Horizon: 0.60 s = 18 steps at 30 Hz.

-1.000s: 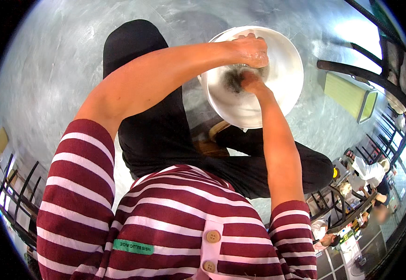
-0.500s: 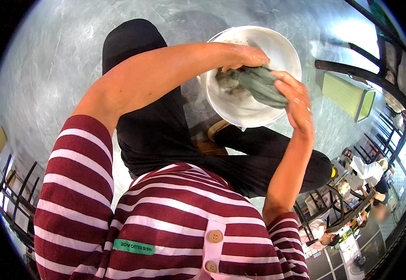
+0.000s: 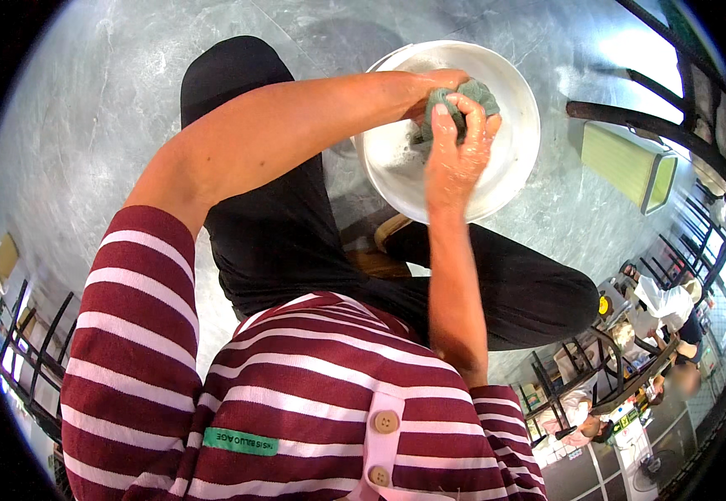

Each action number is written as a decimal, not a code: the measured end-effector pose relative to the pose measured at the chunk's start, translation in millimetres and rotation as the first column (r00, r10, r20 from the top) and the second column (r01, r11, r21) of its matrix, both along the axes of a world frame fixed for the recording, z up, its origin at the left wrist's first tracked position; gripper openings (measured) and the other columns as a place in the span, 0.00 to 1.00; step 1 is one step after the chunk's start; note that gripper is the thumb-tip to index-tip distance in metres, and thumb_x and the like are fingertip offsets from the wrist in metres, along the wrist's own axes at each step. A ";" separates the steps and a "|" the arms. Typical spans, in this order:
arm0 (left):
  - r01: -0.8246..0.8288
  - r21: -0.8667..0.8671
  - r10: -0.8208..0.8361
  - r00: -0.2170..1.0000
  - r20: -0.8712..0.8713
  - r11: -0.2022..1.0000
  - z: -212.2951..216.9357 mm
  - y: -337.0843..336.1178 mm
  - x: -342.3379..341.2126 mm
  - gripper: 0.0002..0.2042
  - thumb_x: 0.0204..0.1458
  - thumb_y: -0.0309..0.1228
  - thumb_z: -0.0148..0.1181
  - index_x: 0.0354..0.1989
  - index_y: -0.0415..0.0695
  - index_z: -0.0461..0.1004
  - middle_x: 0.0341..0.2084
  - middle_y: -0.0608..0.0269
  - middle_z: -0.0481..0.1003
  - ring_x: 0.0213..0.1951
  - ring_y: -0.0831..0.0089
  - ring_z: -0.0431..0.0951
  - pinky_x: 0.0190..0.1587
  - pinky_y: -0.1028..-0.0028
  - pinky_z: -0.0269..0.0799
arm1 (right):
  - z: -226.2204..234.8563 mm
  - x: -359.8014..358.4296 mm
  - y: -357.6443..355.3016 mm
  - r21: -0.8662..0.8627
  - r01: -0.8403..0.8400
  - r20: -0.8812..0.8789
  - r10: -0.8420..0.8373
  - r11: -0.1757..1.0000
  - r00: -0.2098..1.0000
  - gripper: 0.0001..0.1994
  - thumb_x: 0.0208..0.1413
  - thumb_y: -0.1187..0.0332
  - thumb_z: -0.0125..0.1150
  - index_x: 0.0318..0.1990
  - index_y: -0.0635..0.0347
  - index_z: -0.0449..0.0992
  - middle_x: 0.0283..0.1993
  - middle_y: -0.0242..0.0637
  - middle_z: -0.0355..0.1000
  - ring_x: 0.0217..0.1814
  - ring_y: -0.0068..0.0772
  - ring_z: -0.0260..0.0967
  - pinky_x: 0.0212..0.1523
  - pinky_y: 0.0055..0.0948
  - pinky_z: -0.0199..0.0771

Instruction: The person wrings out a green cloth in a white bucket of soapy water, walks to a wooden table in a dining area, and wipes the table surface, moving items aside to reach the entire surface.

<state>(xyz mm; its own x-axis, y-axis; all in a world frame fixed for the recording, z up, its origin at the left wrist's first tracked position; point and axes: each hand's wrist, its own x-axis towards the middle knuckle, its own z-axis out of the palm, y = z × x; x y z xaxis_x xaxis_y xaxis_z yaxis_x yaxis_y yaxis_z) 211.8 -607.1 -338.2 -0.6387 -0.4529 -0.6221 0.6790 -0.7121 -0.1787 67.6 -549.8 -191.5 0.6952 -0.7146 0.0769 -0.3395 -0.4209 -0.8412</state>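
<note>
Now, cloth: the grey-green cloth [image 3: 484, 98] is bunched inside the white bucket [image 3: 511, 159], about 1 o'clock from its centre; half a second ago it stretched toward 4 o'clock.
Right hand: the wet right hand [image 3: 461, 157] has swung inward to 6 o'clock of the cloth, thumb and fingers curled onto it.
Left hand: the left hand [image 3: 438, 82] touches the cloth's 10 o'clock side; its grip is hidden, cannot tell.
Meaning: handling appears mid-way, spread giving way to gathering.
</note>
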 end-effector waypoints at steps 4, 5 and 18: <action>-0.202 -0.176 0.266 0.798 0.541 0.963 53.3 31.9 -40.3 0.12 0.57 0.39 0.52 0.42 0.45 0.73 0.40 0.58 0.75 0.40 0.64 0.76 0.42 0.63 0.72 | -46.2 9.7 -10.1 -0.218 0.106 0.101 -0.085 0.970 0.991 0.12 0.61 0.68 0.48 0.49 0.59 0.73 0.42 0.45 0.65 0.48 0.48 0.61 0.54 0.41 0.59; -0.114 -0.268 0.264 0.726 0.635 0.957 50.9 36.4 -41.0 0.14 0.57 0.39 0.52 0.43 0.43 0.73 0.41 0.57 0.75 0.41 0.64 0.75 0.43 0.62 0.72 | -51.3 12.7 -16.8 -0.267 0.088 0.103 -0.062 0.960 0.993 0.12 0.62 0.68 0.46 0.49 0.59 0.72 0.42 0.46 0.66 0.48 0.49 0.61 0.53 0.42 0.59; 0.642 -0.138 0.284 -0.129 0.950 0.754 84.6 44.7 -45.9 0.17 0.54 0.31 0.49 0.49 0.37 0.72 0.44 0.40 0.73 0.45 0.47 0.76 0.53 0.58 0.68 | -122.4 -41.2 -123.5 -0.023 -0.187 -0.375 0.165 0.982 0.912 0.14 0.59 0.63 0.48 0.40 0.64 0.76 0.34 0.51 0.76 0.38 0.52 0.74 0.43 0.40 0.70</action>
<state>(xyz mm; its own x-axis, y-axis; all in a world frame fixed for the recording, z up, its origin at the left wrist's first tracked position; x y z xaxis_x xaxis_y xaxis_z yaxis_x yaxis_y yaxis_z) 165.9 -562.4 -253.6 0.2614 -0.8914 -0.3703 -0.4098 -0.4498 0.7935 26.4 -673.3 -313.9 0.7958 -0.5802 -0.1732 -0.5378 -0.5460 -0.6424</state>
